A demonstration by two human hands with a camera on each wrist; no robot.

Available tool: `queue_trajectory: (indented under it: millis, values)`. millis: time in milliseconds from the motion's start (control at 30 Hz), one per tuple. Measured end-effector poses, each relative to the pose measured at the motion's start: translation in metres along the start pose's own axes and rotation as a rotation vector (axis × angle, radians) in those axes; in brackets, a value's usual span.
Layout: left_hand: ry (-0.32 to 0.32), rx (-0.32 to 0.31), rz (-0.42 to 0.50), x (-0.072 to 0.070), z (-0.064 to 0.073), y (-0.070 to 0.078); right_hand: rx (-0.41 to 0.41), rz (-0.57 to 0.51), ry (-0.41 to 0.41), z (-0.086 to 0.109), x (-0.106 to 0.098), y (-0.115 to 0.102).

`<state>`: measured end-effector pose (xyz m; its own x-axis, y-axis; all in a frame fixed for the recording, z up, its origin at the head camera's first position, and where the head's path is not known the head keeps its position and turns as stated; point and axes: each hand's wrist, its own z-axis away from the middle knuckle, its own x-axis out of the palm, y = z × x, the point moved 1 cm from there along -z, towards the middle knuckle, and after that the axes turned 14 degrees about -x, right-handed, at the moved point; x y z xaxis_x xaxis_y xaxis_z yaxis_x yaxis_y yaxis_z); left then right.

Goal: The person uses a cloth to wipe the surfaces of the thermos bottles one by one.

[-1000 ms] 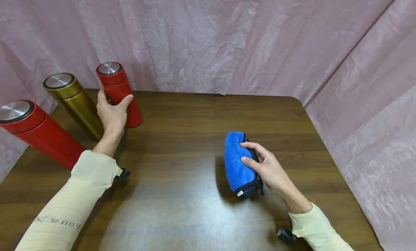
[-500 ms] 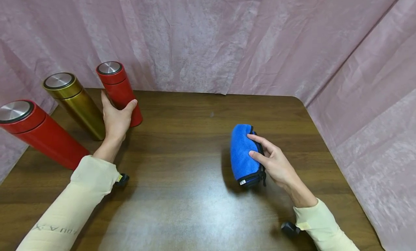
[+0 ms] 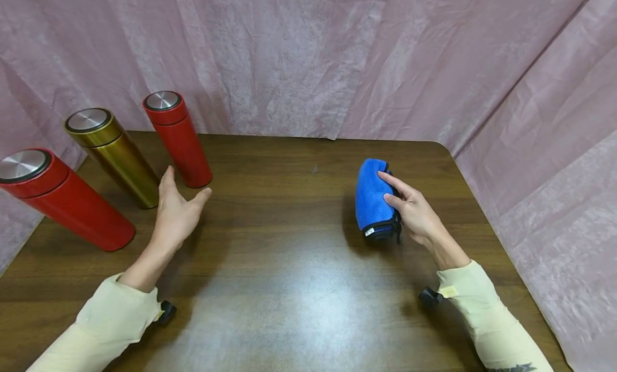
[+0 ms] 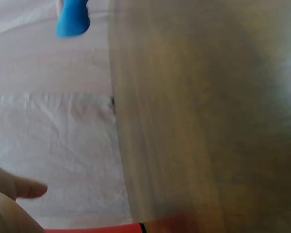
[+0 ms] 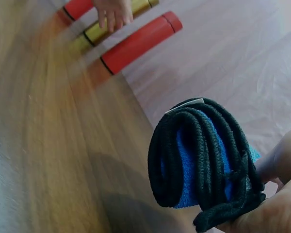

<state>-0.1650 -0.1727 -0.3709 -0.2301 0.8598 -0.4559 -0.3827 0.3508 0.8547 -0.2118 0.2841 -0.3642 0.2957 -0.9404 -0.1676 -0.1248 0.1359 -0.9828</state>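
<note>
My right hand (image 3: 416,214) pinches a folded blue cloth (image 3: 373,195) with black edging, held over the right part of the table. The right wrist view shows the end of this cloth (image 5: 199,155), its layers rolled together. At the left, my left hand (image 3: 178,214) has its fingers and thumb spread apart and holds nothing. Just beyond it stands a slim red thermos bottle (image 3: 185,150) with a steel-topped lid. A gold thermos bottle (image 3: 122,163) and a wider red thermos bottle (image 3: 77,209) stand to its left.
The brown wooden table (image 3: 270,200) has a rounded far right corner. Pink curtains (image 3: 299,61) hang right behind it and along its right side. A small black wrist camera (image 3: 430,297) sits at the right cuff.
My left hand has let go of the slim red thermos bottle and drawn back toward me. My right hand has carried the folded cloth farther away and slightly right.
</note>
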Motion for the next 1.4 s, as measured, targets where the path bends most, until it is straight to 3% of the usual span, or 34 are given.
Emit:
queue_trajectory:
  millis: [133, 233, 333, 533, 633, 800, 933, 1000, 1200, 1400]
  values:
    - [-0.068, 0.082, -0.194, 0.004, 0.016, -0.003, 0.023, 0.014, 0.015, -0.013, -0.005, 0.009]
    - [-0.121, 0.106, -0.268, 0.006, 0.022, -0.003, 0.048, 0.001, 0.016, -0.022, -0.007, 0.017]
    - [-0.157, 0.121, -0.300, 0.007, 0.024, -0.003, 0.082, -0.006, 0.002, -0.029, -0.008, 0.024]
    - [-0.162, 0.168, -0.316, 0.008, 0.023, -0.007, 0.112, 0.006, -0.048, -0.042, -0.007, 0.039]
    - [-0.163, 0.219, -0.339, 0.009, 0.023, -0.010, 0.086, 0.149, -0.076, -0.045, -0.008, 0.043]
    - [-0.149, 0.294, -0.378, 0.010, 0.023, -0.012, -0.018, 0.527, -0.088, -0.048, -0.009, 0.043]
    - [-0.113, 0.319, -0.415, 0.009, 0.025, -0.014, -0.095, 0.780, -0.115, -0.048, -0.006, 0.042]
    - [-0.101, 0.317, -0.429, 0.009, 0.026, -0.016, -0.096, 0.877, -0.129, -0.047, -0.004, 0.042]
    - [-0.093, 0.313, -0.440, 0.005, 0.029, -0.019, -0.027, 1.044, -0.138, -0.040, 0.003, 0.042]
    - [-0.066, 0.343, -0.458, 0.001, 0.032, -0.022, -0.024, 1.182, -0.154, -0.030, 0.009, 0.045]
